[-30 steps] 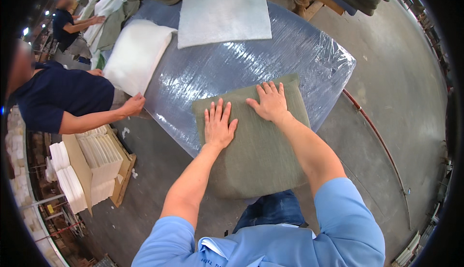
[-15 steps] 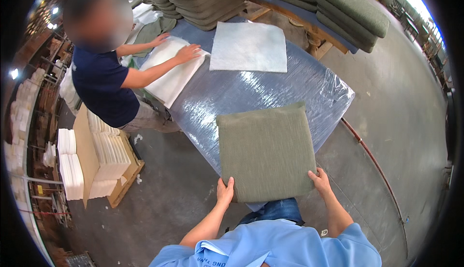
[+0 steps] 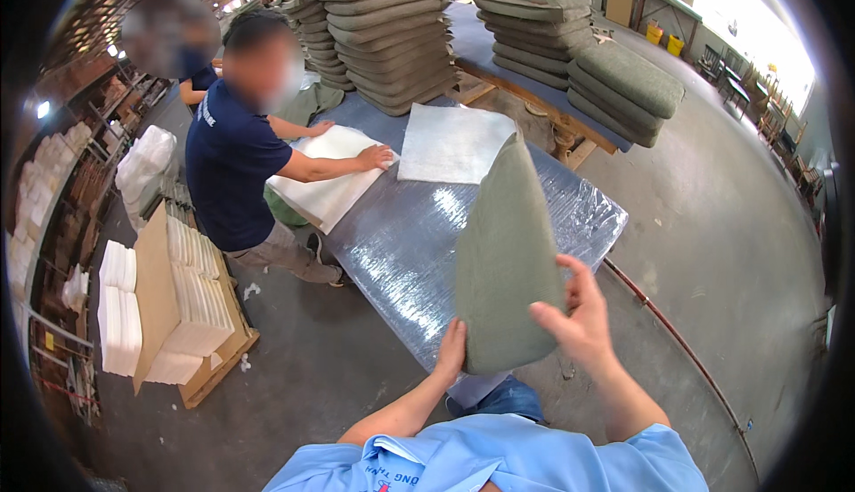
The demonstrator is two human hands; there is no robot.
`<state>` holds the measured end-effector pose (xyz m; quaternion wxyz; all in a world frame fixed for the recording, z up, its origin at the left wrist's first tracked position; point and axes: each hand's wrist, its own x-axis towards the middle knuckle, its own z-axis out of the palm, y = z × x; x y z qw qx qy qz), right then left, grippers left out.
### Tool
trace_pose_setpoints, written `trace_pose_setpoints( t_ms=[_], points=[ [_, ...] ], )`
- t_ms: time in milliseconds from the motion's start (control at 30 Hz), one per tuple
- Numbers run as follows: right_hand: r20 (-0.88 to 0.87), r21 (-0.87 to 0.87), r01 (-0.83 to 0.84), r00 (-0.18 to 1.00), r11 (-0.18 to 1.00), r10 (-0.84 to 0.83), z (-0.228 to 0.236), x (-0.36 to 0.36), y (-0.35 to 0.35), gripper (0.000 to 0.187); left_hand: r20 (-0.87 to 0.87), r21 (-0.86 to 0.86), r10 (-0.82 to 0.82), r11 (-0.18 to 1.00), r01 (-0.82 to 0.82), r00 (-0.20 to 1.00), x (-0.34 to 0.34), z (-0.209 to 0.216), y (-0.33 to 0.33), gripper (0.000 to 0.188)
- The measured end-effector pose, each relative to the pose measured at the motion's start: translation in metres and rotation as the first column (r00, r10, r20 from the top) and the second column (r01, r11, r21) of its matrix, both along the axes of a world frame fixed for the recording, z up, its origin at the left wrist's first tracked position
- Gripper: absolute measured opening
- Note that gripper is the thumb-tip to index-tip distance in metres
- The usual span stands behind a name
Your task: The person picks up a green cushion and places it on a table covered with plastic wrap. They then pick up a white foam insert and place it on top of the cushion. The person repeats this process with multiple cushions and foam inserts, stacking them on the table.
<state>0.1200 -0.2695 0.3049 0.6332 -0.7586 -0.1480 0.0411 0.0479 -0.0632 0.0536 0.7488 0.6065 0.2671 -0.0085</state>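
A square olive-green seat cushion (image 3: 503, 265) stands tilted up on edge in front of me, over the near end of the plastic-covered table (image 3: 392, 243). My left hand (image 3: 452, 348) grips its lower left edge, the fingers partly hidden behind it. On the other side my right hand (image 3: 579, 314) is spread, thumb and fingers apart, against or very near the cushion's right face; whether it touches I cannot tell. Behind the cushion lies a white padding sheet (image 3: 445, 145) flat on the table. At the left a co-worker's hands press on another white sheet (image 3: 325, 180).
Tall stacks of green cushions (image 3: 387, 38) stand at the table's far end, with more cushion piles (image 3: 623, 82) on a second table. A co-worker (image 3: 236, 154) stands at the left, near a pallet of white foam sheets (image 3: 191, 292). A reddish hose (image 3: 677, 327) runs along the floor at right.
The cushion has turned from face-up to steeply on edge. My right hand has left its lower right corner and opened beside its face. The view has risen, showing a second person behind.
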Motion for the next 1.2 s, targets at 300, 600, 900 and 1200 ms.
trace_pose_setpoints(
  t_ms=[300,600,900,1200],
  points=[
    [0.138,0.021,0.011,0.99,1.0,-0.014,-0.049,-0.029,0.054,0.063,0.56,0.133,-0.265,0.964,0.231,0.785,0.014,0.175,0.0,0.069],
    [-0.041,0.137,-0.23,0.971,0.964,0.237,-0.048,0.036,0.09,0.085,0.52,0.204,-0.263,0.962,0.18,0.813,0.016,0.184,0.007,0.086],
    [-0.18,0.185,-0.201,0.955,0.962,0.235,-0.042,0.149,0.134,0.096,0.428,0.48,-0.417,0.857,0.189,0.802,0.023,0.185,0.016,0.103],
    [-0.246,0.194,-0.166,0.946,0.967,0.211,-0.043,0.22,0.157,0.097,0.384,0.483,-0.418,0.851,0.206,0.823,0.025,0.195,0.016,0.105]
  ],
)
